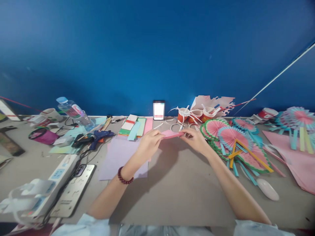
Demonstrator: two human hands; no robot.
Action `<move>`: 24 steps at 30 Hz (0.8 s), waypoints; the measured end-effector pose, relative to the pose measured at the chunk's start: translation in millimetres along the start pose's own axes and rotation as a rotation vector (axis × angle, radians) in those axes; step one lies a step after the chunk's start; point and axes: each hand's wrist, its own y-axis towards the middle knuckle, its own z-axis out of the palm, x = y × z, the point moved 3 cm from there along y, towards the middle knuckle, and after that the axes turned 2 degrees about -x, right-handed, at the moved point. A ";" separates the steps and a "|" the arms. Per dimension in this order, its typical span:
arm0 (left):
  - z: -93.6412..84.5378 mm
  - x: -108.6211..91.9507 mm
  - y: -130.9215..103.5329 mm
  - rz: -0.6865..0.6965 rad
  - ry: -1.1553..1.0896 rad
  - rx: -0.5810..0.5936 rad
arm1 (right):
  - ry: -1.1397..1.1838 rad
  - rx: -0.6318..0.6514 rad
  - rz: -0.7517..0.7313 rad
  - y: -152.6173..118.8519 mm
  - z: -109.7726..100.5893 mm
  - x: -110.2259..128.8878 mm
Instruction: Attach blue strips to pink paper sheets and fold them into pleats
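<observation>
A pink paper (171, 134) with a narrow, darker folded edge is held up over the grey table (182, 193). My left hand (153, 141) pinches its left end, and a dark red bead bracelet circles that wrist. At the right end, my right hand (193, 139) grips the same paper between thumb and fingers. Beneath and left of my left hand lies a lilac sheet (118, 160). A small screen (158, 110) stands upright against the blue wall behind the paper.
Red paper cups (183, 115) hold white strips at the back. Watermelon-patterned paper fans (235, 137) and a white mouse (267, 189) lie right. Left are a glue gun (99, 137), a bottle (75, 111), a power strip (55, 183) and a phone (73, 191).
</observation>
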 end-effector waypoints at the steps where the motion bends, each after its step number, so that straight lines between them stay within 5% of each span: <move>1: -0.4 -0.9 0.0 0.018 0.017 0.005 | -0.071 -0.015 -0.051 -0.4 -2.3 3.6; 10: 0.8 -8.5 0.7 0.164 0.222 -0.040 | -0.155 0.101 -0.236 -2.2 -2.9 19.6; 19: 15.8 -0.3 -11.8 0.442 0.391 -0.276 | -0.406 -0.257 -0.378 -7.9 -0.1 20.8; 21: 26.1 7.4 -15.2 0.450 0.396 -0.252 | -0.491 -0.240 -0.356 -8.3 4.2 19.0; 24: 43.6 15.9 -14.2 0.404 0.405 -0.041 | -0.603 -0.060 -0.262 -5.9 14.2 12.1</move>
